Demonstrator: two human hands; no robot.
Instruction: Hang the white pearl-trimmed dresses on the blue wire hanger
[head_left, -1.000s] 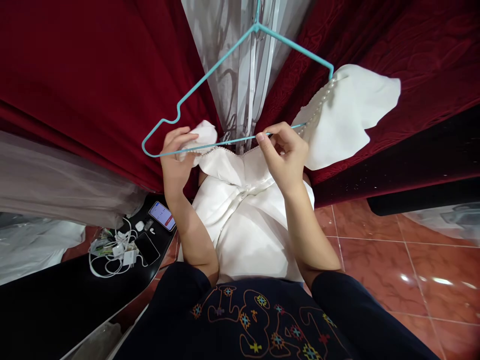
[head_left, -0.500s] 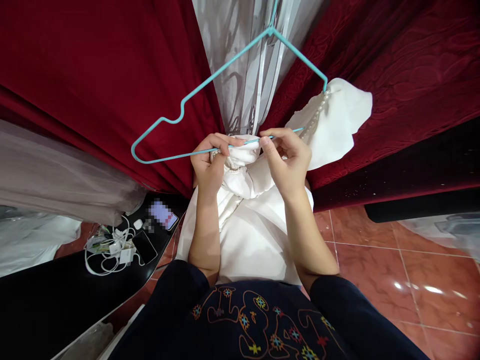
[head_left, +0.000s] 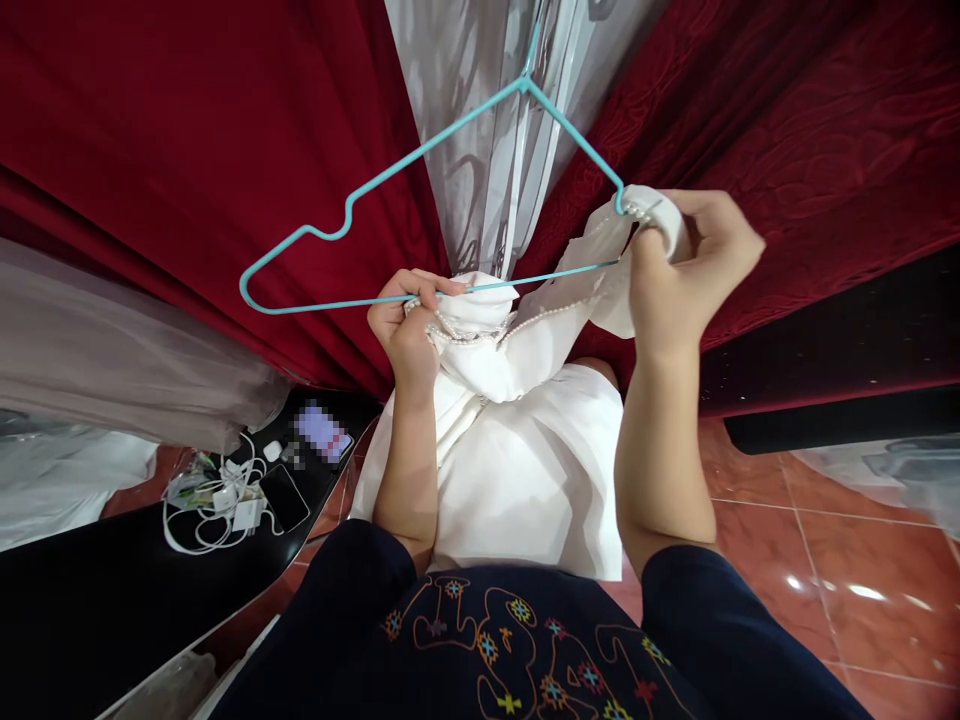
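A light blue hanger [head_left: 439,137] hangs tilted in front of me. White fabric with a pearl trim [head_left: 551,335] runs from my lap up to the hanger's right end, where part of it wraps over the shoulder notch. My left hand [head_left: 411,325] is closed around the hanger's bottom bar together with the bunched, pearl-edged cloth. At the right end, my right hand [head_left: 686,265] pinches the white fabric beside the notch, thumb in front. The rest of the white garment lies spread over my lap.
On a black table [head_left: 97,590] at the left lie a lit phone [head_left: 326,432], a dark phone [head_left: 285,498] and tangled white cables [head_left: 217,510]. Red curtains [head_left: 225,130] hang on both sides of pale sheer cloth [head_left: 450,110]. Reddish tiles [head_left: 765,540] cover the floor.
My right hand has left the bottom bar, moved right and up, and taken hold of the fabric at the hanger's right end. The hanger has shifted slightly left; my left hand keeps its hold.
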